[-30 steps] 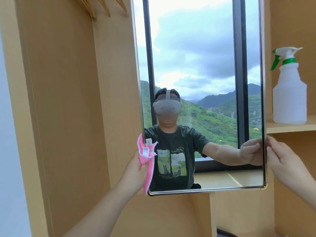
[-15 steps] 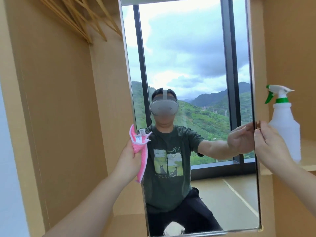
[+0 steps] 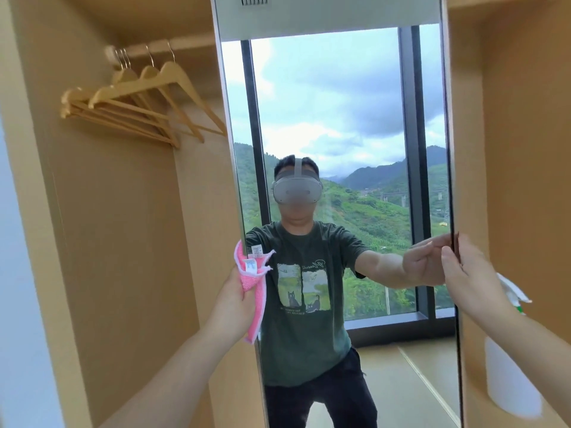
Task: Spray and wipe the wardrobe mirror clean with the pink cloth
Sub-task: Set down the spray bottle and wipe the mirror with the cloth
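Standing tall and narrow between two light wooden wardrobe bays, the metal-edged wardrobe mirror [image 3: 340,125], reflecting a big window, green hills, cloudy sky and the person in a dark green printed T-shirt. Gripping the crumpled pink cloth with white trim and a small white label [image 3: 251,282] in the left hand [image 3: 236,299], fingers closed around it, pressing it at the mirror's left edge about mid-height, one end of the cloth hanging down below the hand just beside the frame. Pinching the mirror's right edge with the right hand [image 3: 463,273], thumb on the glass side and fingers wrapped behind the thin frame, closed on it. Sitting low on the right behind the right forearm, blurred, the translucent white plastic spray bottle with a white and green trigger head [image 3: 509,384], untouched by either hand; hard telling what it is resting on. Hanging in the left bay from a wooden rail, a cluster of pale wooden coat hangers with metal hooks [image 3: 139,100], well apart from the cloth
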Demonstrator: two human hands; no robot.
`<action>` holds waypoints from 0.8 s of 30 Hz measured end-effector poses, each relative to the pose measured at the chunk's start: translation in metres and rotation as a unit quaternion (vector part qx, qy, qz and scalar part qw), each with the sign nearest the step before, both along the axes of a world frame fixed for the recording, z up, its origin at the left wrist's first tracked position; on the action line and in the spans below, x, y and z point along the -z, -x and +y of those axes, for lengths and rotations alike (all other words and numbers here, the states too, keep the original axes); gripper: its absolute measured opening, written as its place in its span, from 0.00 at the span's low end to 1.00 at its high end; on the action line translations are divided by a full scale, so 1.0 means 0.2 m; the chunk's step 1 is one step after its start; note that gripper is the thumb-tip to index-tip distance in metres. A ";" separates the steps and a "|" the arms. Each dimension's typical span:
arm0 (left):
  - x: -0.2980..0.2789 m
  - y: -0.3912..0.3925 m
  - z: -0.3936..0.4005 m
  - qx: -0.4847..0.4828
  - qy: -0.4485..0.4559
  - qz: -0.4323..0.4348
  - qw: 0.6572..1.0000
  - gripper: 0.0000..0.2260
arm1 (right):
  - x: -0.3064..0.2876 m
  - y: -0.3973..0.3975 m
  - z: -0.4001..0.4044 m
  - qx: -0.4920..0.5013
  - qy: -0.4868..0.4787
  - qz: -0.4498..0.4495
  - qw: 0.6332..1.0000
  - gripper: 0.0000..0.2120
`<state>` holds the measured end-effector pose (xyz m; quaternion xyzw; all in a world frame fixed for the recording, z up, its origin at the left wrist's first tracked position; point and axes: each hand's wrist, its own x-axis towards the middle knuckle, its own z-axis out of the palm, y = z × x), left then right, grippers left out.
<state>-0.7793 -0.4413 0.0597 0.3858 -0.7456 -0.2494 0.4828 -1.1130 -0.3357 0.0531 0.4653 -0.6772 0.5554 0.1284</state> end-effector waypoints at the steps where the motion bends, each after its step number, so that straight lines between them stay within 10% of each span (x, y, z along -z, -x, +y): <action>1: -0.08 0.00 0.01 0.000 0.003 0.001 1.000 0.10 | -0.07 -0.01 0.00 -0.001 -0.007 -0.005 1.000 0.11; 24: -1.43 -0.01 -0.17 -0.003 0.133 -0.011 0.991 0.15 | -1.00 -0.03 0.14 0.008 -0.006 0.029 1.000 0.28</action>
